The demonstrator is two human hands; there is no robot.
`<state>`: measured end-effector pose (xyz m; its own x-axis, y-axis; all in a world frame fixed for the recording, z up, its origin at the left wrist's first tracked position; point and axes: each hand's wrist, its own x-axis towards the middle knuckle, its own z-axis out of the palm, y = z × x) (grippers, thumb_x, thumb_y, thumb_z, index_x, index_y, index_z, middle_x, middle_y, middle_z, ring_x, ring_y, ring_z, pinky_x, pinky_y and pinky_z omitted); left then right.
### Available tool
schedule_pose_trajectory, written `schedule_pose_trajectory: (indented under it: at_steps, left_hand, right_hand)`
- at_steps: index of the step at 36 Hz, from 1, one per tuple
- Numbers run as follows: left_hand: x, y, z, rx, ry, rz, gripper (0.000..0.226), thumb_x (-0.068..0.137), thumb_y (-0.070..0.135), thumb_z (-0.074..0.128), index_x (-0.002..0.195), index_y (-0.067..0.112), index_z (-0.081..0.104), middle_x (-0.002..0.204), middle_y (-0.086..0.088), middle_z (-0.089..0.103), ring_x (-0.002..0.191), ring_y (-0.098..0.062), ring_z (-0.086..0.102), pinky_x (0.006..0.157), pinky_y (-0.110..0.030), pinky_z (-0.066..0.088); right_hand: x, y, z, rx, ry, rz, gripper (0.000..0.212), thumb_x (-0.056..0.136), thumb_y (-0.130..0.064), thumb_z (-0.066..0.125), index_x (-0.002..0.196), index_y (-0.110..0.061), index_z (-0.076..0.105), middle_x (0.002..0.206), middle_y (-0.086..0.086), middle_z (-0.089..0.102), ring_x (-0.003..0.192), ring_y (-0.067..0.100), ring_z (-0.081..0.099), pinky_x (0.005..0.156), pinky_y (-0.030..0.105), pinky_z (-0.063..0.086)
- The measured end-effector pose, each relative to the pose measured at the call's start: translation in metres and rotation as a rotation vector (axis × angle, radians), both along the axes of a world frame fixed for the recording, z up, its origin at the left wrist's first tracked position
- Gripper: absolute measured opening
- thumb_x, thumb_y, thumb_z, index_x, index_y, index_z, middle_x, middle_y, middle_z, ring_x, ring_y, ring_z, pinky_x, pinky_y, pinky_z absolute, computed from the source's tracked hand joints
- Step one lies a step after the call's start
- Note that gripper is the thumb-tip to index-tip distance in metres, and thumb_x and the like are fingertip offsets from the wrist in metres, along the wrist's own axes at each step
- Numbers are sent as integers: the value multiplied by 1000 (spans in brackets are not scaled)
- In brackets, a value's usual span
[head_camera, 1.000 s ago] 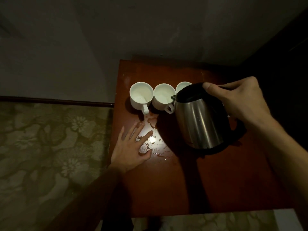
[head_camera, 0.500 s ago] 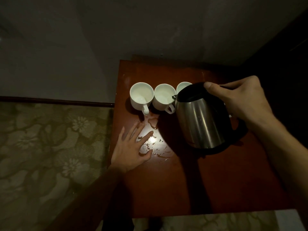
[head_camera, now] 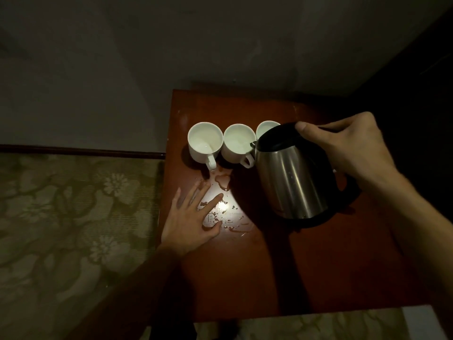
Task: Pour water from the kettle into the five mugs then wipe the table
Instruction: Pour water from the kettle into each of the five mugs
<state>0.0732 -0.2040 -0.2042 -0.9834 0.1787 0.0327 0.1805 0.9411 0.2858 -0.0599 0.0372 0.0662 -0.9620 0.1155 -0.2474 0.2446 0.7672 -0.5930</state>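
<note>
The kettle (head_camera: 291, 177) sits right of centre in the frame, lifted and tipped toward the upper left so that its small spout hangs at the rim of the second mug (head_camera: 237, 143). The right hand (head_camera: 348, 146) has it by the dark handle, fingers curled round and the thumb pressed on the black lid rim. A steel body holding water is likely heavy and will swing if the wrist turns fast, so the handle is the only sensible hold; the metal wall may be hot and looks smooth enough to slip. The left hand (head_camera: 193, 217) lies flat on the table (head_camera: 318, 266) at centre left, fingers spread and straight, gripping nothing, its fingertips at the edge of the spilled water (head_camera: 221, 207) that shines in drops and a small pool below the mugs. Three white mugs show in a row near the top of the table: the first mug (head_camera: 205, 141) at the left, the second just beside it, and the third mug (head_camera: 266, 126) half hidden behind the kettle. The remaining two are out of sight, probably behind the kettle and hand. These mugs are hard, brittle and close together, so a low kettle base could knock them. No cloth is visible for wiping. A patterned floor (head_camera: 73, 217) fills the left of the frame.
</note>
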Motion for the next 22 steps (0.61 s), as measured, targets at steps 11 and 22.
schedule_pose_trajectory:
  at_steps: [11,22]
  left_hand:
    - [-1,-1,2,8,-27,-4,71,90,71,41,157,46,31,170,1,22,159,-20,9,123,-61,17]
    - [-1,-1,1,5,-17,-8,72,90,70,41,157,46,31,170,0,23,159,-21,10,123,-61,16]
  right_hand:
    - [2,0,-1,6,3,5,29,80,-68,77,80,-39,72,90,-6,79,86,12,77,82,47,66]
    - [1,0,1,24,1,1,30,85,-62,80,81,-34,72,87,-5,78,85,12,76,70,37,60]
